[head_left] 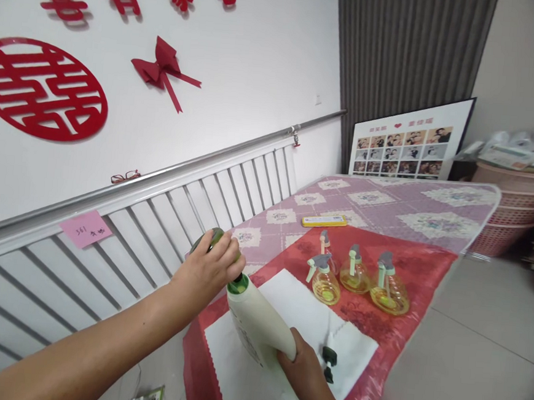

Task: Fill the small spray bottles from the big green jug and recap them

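Observation:
My left hand is closed around a dark green rounded bottle, mostly hidden by my fingers. Its narrow dark end meets the green mouth of a pale green bottle, which leans up and to the left. Near that bottle's lower end, my right hand grips it from the right. Below both lies a white cloth with a scalloped edge. A dark green pump head rests on the cloth, right of my right hand. Whether liquid is passing between the bottles, I cannot tell.
Several clear spray bottles with yellowish liquid stand on a red cover. Behind them a yellow-edged flat case lies on the patterned tablecloth. White railings run along the left; stacked pink baskets stand at right.

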`<state>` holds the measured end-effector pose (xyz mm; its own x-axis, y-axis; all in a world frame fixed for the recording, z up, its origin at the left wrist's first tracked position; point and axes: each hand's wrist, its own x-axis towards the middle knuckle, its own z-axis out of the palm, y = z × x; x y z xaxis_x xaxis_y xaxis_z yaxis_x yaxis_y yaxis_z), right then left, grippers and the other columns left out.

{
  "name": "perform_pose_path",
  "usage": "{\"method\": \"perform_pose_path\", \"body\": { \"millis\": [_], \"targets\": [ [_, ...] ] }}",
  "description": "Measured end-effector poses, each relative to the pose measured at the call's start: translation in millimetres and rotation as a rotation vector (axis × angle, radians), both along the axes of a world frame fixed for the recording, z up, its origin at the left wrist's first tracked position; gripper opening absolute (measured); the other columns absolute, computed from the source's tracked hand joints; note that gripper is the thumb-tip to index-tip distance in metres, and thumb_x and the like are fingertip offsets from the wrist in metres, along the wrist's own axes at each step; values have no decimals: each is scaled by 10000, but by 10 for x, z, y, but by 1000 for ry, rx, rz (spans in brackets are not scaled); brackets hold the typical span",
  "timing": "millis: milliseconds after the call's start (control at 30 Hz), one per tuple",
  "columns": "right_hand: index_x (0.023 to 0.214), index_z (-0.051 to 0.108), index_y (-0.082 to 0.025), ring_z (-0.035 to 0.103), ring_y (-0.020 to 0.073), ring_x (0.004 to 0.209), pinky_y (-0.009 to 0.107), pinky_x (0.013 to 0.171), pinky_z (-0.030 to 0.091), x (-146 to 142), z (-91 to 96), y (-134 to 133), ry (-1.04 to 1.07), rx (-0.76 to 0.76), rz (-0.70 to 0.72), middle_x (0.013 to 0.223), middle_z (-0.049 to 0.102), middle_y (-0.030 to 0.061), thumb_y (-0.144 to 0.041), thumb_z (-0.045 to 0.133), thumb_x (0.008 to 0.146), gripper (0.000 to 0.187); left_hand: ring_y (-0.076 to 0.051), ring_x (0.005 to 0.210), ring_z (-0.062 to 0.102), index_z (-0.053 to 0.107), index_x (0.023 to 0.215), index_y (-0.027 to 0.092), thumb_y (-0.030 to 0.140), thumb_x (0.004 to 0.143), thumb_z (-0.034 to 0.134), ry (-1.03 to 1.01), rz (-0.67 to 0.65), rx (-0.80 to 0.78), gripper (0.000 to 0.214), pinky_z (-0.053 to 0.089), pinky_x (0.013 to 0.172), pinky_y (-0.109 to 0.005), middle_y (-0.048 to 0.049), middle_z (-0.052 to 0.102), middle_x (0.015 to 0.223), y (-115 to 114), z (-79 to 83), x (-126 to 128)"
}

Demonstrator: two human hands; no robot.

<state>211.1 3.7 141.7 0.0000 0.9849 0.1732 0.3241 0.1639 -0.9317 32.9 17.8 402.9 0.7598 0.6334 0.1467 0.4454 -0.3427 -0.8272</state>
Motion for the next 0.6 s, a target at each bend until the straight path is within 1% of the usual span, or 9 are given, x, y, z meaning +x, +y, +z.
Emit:
{"method": "perform_pose_path", "body": {
  "millis": [200, 300, 367, 467, 533, 600],
  "targets": [
    [680, 508, -258, 612, 203, 609, 274, 559, 439, 0, 29, 1, 7, 10, 3, 618, 632, -34, -259, 494, 680, 14, -365, 1268, 410, 457, 1261, 264, 69, 751, 570, -187, 121, -44, 558, 327, 994, -574, -138, 470, 1366, -33, -5, -117],
    [697, 518, -255, 613, 197, 610, 268, 560, 443, 2, 31, -4, 9, 21, 6, 625, 635, -33, -261, 496, 685, 26, -381, 1267, 404, 416, 1309, 269, 30, 701, 592, -307, 200, -81, 677, 345, 979, -571, -150, 462, 1374, -30, -69, -237],
    [701, 523, -252, 613, 194, 611, 266, 566, 446, 4, 31, -7, 6, 27, 6, 628, 637, -31, -263, 501, 685, 30, -380, 1264, 404, 386, 1339, 277, 59, 693, 618, -422, 232, -110, 720, 359, 972, -563, -143, 468, 1371, -8, -151, -340],
    [707, 530, -248, 615, 194, 613, 264, 571, 450, 9, 41, -14, -3, 34, 4, 633, 641, -25, -265, 510, 678, 39, -359, 1248, 419, 381, 1343, 277, 135, 678, 662, -655, 252, -173, 736, 381, 976, -532, -120, 475, 1362, 27, -325, -487],
    [711, 531, -246, 617, 193, 617, 263, 574, 453, 11, 52, -17, -11, 36, 5, 637, 642, -20, -267, 505, 683, 44, -330, 1218, 454, 382, 1335, 270, 171, 654, 683, -863, 238, -237, 750, 400, 980, -503, -103, 497, 1331, 30, -473, -566],
    [710, 528, -244, 616, 191, 618, 263, 579, 454, 10, 63, -20, -19, 36, 5, 634, 634, -18, -263, 498, 689, 41, -302, 1205, 477, 371, 1334, 260, 208, 648, 689, -1117, 203, -294, 758, 397, 1006, -486, -89, 516, 1303, 9, -661, -631]
  ]
}}
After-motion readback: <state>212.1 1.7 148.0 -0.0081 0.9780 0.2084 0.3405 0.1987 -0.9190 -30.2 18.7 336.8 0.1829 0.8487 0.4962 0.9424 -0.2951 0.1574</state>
